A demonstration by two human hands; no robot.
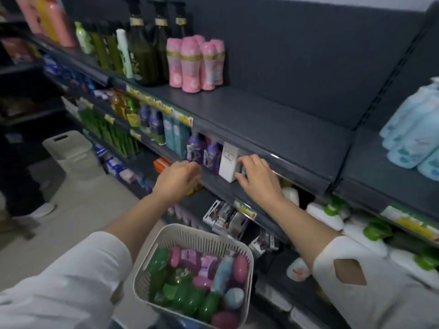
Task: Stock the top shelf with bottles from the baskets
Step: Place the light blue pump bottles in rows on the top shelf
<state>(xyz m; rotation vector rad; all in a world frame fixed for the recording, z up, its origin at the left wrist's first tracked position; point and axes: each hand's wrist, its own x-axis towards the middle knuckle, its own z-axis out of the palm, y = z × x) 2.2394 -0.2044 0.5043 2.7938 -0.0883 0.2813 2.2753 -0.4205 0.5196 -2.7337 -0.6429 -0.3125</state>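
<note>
A cream slatted basket (187, 236) sits low in front of me, full of green, pink and pale blue bottles (190, 298). The dark top shelf (273, 115) carries a cluster of pink bottles (194, 62) and tall dark green bottles (142, 55) to the left, with bare board to the right of them. Both hands are one shelf lower. My left hand (178, 179) hovers with loosely curled fingers beside purple bottles (204, 153) and holds nothing. My right hand (259, 179) has thumb and fingers round a pale box (242, 168) next to a white carton (229, 160).
Light blue bottles (413, 134) stand on the top shelf of the neighbouring bay at right. White bottles with green caps (332, 214) fill a lower shelf. A second cream basket (71, 150) stands on the floor at left. A person's shoe (44, 208) is on the floor further left.
</note>
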